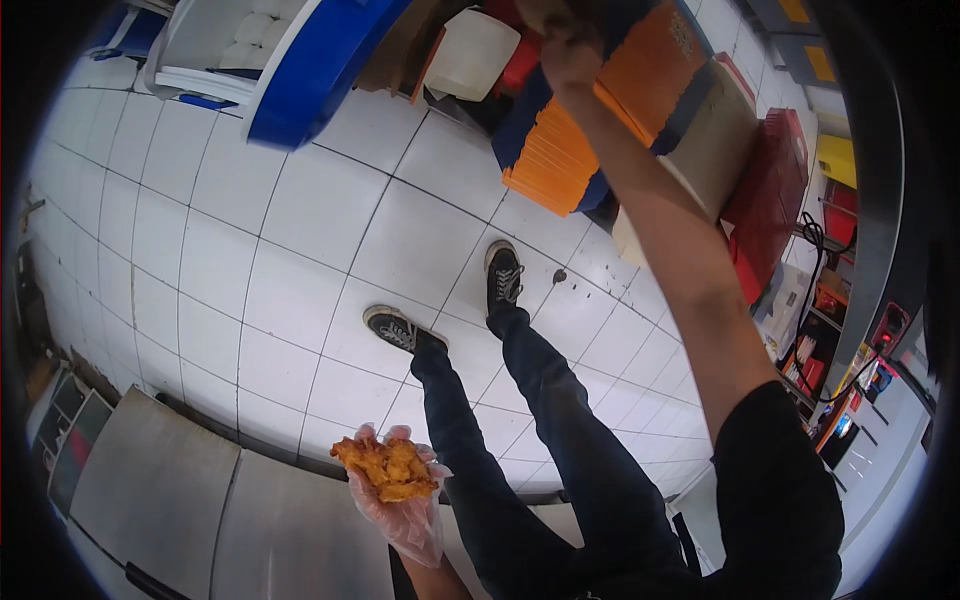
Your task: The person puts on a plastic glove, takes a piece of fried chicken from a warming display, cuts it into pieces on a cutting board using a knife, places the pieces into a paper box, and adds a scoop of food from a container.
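A piece of golden-brown fried chicken [390,469] rests on the palm and fingers of my left hand [397,517], which wears a clear plastic glove. My right hand [571,64], with no glove to be seen, reaches far forward at the top of the view. Beneath that arm and beside it lie stacks of folded orange and dark-blue cardboard packaging [551,154]. The right fingers are blurred and dark, so whether they grip anything is unclear. A white paper food box [472,52] stands left of this hand, next to something red.
Beige packaging [709,135] and a red stack [769,195] stand right of the orange one. At upper left are a blue curved object [322,67] and a white container [210,45]. Steel cabinets [150,472] line the lower left. A black cable [814,232] hangs at right.
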Demonstrator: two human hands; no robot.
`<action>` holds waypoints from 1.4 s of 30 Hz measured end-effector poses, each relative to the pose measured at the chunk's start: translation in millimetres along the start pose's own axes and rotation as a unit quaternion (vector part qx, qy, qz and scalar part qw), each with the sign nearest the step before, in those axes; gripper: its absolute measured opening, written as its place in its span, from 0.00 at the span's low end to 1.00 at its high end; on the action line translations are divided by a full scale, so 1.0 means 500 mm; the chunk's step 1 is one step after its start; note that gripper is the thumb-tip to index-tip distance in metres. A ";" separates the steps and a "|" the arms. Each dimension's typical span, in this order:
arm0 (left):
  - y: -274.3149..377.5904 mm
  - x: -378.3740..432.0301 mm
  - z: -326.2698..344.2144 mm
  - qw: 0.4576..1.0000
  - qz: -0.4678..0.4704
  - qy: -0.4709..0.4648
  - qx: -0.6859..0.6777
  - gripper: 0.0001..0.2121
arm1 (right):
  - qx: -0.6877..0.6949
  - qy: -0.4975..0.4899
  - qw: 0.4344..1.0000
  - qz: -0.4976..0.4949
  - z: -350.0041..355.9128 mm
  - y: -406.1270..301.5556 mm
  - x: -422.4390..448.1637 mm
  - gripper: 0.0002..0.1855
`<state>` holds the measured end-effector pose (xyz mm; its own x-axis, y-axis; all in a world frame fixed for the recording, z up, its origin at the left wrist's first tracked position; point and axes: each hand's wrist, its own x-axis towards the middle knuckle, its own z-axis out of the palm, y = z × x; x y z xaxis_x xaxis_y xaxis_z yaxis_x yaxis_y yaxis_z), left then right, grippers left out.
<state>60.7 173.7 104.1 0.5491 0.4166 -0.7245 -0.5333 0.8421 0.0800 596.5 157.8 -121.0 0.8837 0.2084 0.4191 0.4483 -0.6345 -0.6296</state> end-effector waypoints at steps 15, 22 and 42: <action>-0.120 0.085 -0.052 0.998 -0.009 -0.023 -0.050 0.19 | -0.116 -0.576 0.773 0.240 0.075 0.067 -0.018 0.18; -0.090 0.069 -0.057 1.000 0.005 -0.021 -0.022 0.19 | -0.156 -0.349 0.920 0.092 0.139 0.066 0.025 0.31; -0.095 0.094 -0.016 1.000 -0.021 -0.013 0.017 0.19 | -0.402 -0.296 0.863 -0.073 -0.393 0.302 0.218 0.13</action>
<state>106.8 150.8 60.7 0.5873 0.3898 -0.7093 -0.4873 0.8700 0.0746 734.1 -61.8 -41.8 0.8466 0.5225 -0.1014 0.5322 -0.8314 0.1599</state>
